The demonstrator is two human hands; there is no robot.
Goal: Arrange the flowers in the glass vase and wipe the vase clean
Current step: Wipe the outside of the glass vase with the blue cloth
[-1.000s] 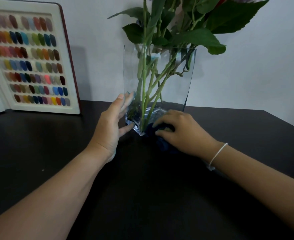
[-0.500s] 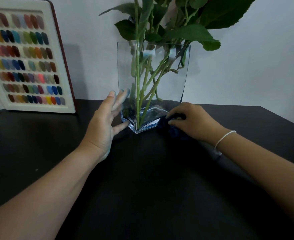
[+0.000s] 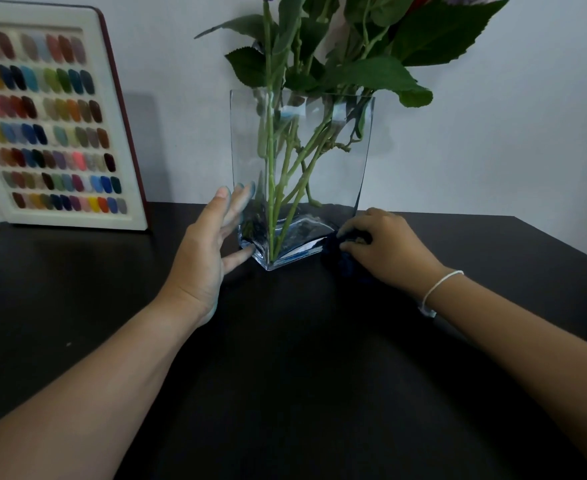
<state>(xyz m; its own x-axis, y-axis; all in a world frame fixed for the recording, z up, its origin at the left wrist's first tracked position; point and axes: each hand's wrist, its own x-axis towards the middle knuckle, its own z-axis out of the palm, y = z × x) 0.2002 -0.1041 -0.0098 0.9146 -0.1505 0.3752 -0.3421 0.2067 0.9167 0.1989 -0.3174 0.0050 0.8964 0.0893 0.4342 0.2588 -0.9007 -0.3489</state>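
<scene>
A tall clear glass vase (image 3: 333,174) stands on the black table (image 3: 285,375) near the wall. Green flower stems (image 3: 270,188) with big leaves stand in it; the blooms are cut off by the top edge. My left hand (image 3: 209,251) lies flat against the vase's lower left side, fingers spread, thumb touching the base corner. My right hand (image 3: 385,247) grips a dark blue cloth (image 3: 337,254) pressed against the vase's lower right corner at table level. Most of the cloth is hidden under my fingers.
A white-framed colour sample board (image 3: 53,123) with rows of small coloured swatches leans against the wall at the back left. The table's right edge (image 3: 569,247) runs diagonally behind my right arm. A pale wall rises behind the vase.
My right hand has slid the cloth from the vase's front base to its lower right corner. My left hand stays against the left side.
</scene>
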